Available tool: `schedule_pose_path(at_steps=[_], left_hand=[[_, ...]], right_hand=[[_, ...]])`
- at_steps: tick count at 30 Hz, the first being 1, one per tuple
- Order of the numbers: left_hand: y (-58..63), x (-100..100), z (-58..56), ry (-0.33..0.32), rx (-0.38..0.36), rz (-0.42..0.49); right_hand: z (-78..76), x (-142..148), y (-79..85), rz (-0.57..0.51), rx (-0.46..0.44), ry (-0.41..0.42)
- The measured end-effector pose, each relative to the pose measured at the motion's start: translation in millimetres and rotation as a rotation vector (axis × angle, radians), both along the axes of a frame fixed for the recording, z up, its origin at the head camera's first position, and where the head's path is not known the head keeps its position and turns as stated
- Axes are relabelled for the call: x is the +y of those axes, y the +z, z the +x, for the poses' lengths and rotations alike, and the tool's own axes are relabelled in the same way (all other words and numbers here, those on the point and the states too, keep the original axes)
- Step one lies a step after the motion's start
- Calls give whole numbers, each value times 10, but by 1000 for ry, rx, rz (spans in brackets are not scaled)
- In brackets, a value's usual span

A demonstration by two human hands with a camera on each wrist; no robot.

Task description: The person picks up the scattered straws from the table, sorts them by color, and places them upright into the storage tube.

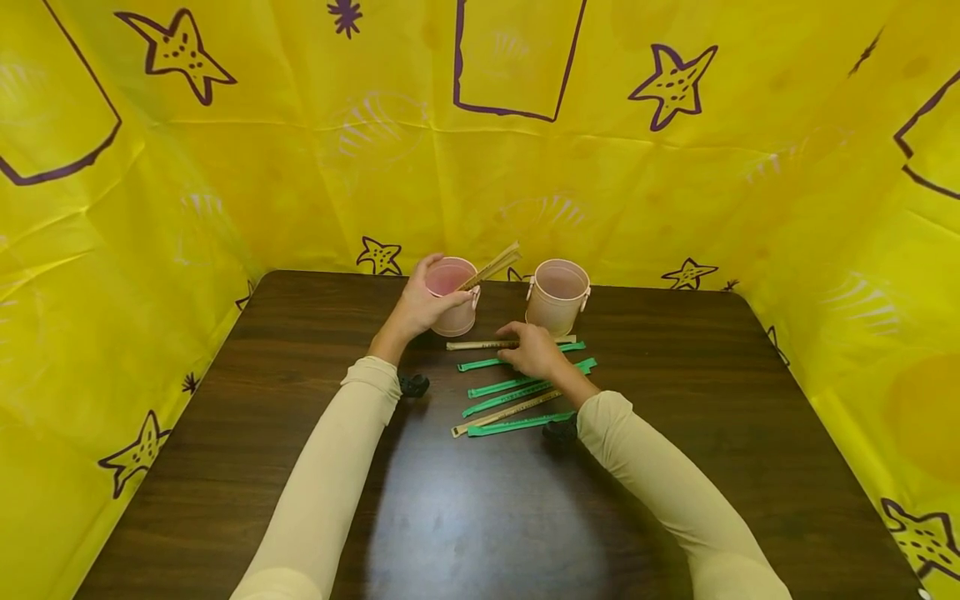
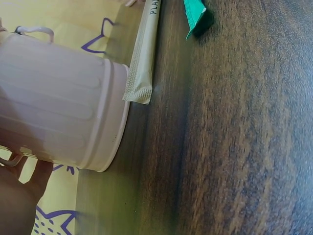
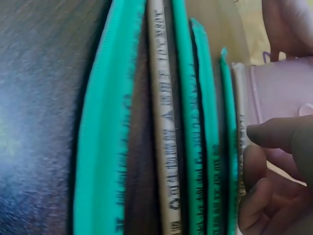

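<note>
My left hand (image 1: 422, 305) grips the left pink bucket (image 1: 453, 293) by its side; tan paper packets (image 1: 492, 265) stick out of its top at a slant. In the left wrist view that bucket (image 2: 58, 103) fills the left side. My right hand (image 1: 529, 350) is curled down over a tan chopstick packet (image 1: 478, 344) that lies flat in front of the right pink bucket (image 1: 557, 297), and pinches it. Its fingers (image 3: 274, 138) show at the right of the right wrist view, next to that packet (image 3: 239, 122). Several green packets (image 1: 517, 387) and another tan one (image 3: 164, 127) lie side by side nearer to me.
The dark wooden table (image 1: 675, 467) is walled on three sides by a yellow sheet with purple stars (image 1: 675, 83). A tan packet end (image 2: 143, 58) and a green corner (image 2: 195, 12) lie by the left bucket. Small black wrist cameras (image 1: 413, 385) sit at both cuffs.
</note>
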State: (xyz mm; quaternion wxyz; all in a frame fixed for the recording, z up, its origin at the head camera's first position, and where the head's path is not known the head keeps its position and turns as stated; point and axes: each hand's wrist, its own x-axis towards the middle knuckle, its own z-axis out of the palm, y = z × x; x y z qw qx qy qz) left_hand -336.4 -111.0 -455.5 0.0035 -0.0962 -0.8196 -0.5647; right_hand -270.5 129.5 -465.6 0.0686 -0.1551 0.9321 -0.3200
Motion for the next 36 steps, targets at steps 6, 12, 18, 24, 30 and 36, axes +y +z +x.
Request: schedule_pose_path(at_steps=[6, 12, 18, 24, 30, 36], left_hand=[[3, 33, 5, 4, -4, 7], [-5, 36, -4, 3, 2, 8], [3, 25, 1, 0, 3, 1], [-13, 22, 3, 5, -10, 1], [-23, 20, 3, 3, -17, -3], [8, 18, 17, 4, -15, 0]], right_hand=[[4, 37, -82, 26, 38, 13], [29, 41, -116, 15, 21, 23], [64, 38, -116, 42, 54, 44], [97, 40, -94, 48, 37, 51], [117, 45, -43, 49, 41, 91], [131, 46, 80, 23, 81, 101]])
